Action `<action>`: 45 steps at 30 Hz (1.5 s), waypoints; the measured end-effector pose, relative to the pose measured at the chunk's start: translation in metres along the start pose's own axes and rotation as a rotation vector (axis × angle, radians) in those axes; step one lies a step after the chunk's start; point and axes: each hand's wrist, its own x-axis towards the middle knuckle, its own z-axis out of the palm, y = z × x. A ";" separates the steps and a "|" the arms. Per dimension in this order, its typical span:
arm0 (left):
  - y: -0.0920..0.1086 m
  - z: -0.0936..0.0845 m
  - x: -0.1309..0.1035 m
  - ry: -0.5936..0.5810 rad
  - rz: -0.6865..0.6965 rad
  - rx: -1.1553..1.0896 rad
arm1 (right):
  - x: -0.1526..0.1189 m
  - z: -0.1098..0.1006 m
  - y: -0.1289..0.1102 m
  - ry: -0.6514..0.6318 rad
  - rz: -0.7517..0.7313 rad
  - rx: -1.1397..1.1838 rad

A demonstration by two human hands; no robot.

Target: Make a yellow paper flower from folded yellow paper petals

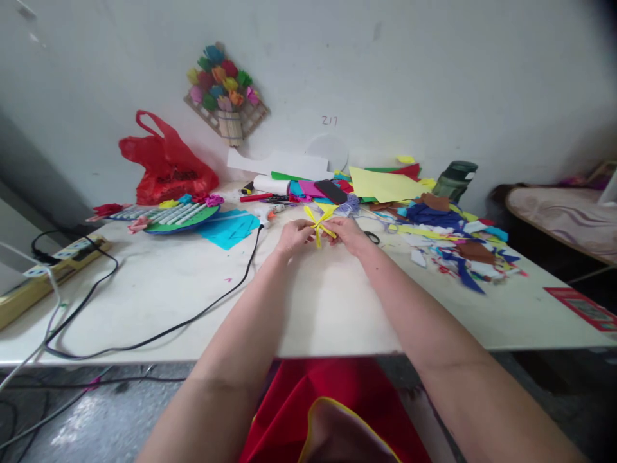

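Observation:
Both of my hands meet over the middle of the white table (pixel 332 308), around a yellow paper flower (pixel 320 222) with narrow, spread petals. My left hand (pixel 296 236) pinches its left side, fingers closed. On the other side, my right hand (pixel 346 233) grips it with bent fingers, whose tips are partly hidden. Just beyond the hands lie a dark phone (pixel 330 191) and a tangle of purple yarn (pixel 351 204). A glue gun (pixel 265 215) rests left of my left hand. Black scissor handles (pixel 372 238) show beside my right wrist.
Colourful paper scraps (pixel 448 231) pile up at right, near a green bottle (pixel 454 181). A red plastic bag (pixel 166 167) and a flower-decorated board (pixel 183 215) stand at left. The black cord (pixel 193 318) crosses the table toward a power strip (pixel 58 270).

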 end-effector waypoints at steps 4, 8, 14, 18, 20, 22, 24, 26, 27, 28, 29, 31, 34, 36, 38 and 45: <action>0.002 -0.004 -0.003 -0.062 -0.121 -0.338 | -0.001 -0.001 -0.001 -0.032 -0.014 0.025; 0.000 -0.006 -0.005 -0.095 -0.128 -0.388 | -0.003 0.000 -0.002 -0.090 -0.031 0.031; -0.007 -0.007 -0.004 -0.145 -0.142 -0.454 | -0.003 0.002 0.000 -0.132 -0.034 -0.015; -0.007 -0.008 -0.004 -0.146 -0.146 -0.468 | -0.005 0.004 -0.002 -0.124 -0.031 -0.033; -0.006 -0.008 -0.005 -0.139 -0.149 -0.464 | -0.005 0.004 -0.002 -0.124 -0.035 -0.049; -0.005 -0.008 -0.005 -0.130 -0.152 -0.461 | -0.005 0.003 -0.002 -0.126 -0.046 -0.061; -0.005 -0.008 -0.006 -0.121 -0.158 -0.462 | -0.004 0.002 0.000 -0.124 -0.062 -0.062; -0.005 -0.009 -0.005 -0.110 -0.167 -0.469 | -0.002 0.001 0.002 -0.118 -0.072 -0.054; -0.006 -0.009 -0.005 -0.104 -0.171 -0.471 | -0.001 0.001 0.002 -0.112 -0.072 -0.052; -0.006 -0.009 -0.005 -0.101 -0.172 -0.473 | -0.001 0.000 0.002 -0.104 -0.071 -0.054; -0.007 -0.009 -0.004 -0.100 -0.170 -0.474 | -0.001 0.000 0.002 -0.097 -0.071 -0.057; -0.008 -0.009 -0.003 -0.099 -0.165 -0.474 | -0.002 0.001 0.001 -0.081 -0.073 -0.065; -0.010 -0.009 -0.001 -0.094 -0.164 -0.482 | -0.005 0.002 -0.003 -0.063 -0.078 -0.063; -0.010 -0.008 -0.001 -0.097 -0.167 -0.486 | -0.006 0.003 -0.004 -0.055 -0.077 -0.056; -0.009 -0.008 -0.001 -0.101 -0.171 -0.486 | -0.006 0.003 -0.004 -0.044 -0.080 -0.053; -0.008 -0.009 -0.001 -0.091 -0.176 -0.473 | -0.001 0.002 -0.002 0.082 -0.090 -0.046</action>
